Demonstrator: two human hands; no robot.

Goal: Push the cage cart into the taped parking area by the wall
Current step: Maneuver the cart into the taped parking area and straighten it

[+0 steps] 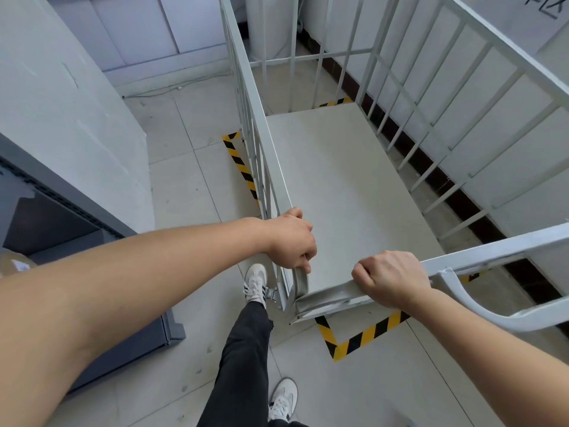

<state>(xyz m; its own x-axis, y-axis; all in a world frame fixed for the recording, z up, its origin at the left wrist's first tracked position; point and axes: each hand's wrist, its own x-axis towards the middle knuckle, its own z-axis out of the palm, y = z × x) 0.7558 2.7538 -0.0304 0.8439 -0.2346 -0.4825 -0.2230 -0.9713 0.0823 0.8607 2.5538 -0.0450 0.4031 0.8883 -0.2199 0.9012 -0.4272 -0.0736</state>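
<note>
Directly ahead, both hands, left [291, 241] and right [389, 277], clamp the cage cart [338, 180] rail's near corner.

Cage cart [338, 180] is filling the centre and right of the frame, white barred sides, bare grey deck. Left hand [291, 241] is gripping the near end of the left side rail, fingers curled over the top. Right hand [389, 278] is clamping the near top rail, lower centre. Yellow-black floor tape [363, 335] is showing under the near corner, more of it running along the cart's left side mid-frame and at the far end. Wall [508, 149] is sitting just behind the right-hand bars. White sneaker [255, 285] is stepping forward beside the near-left corner. Grey cabinet [61, 217] is sitting at left.
</note>
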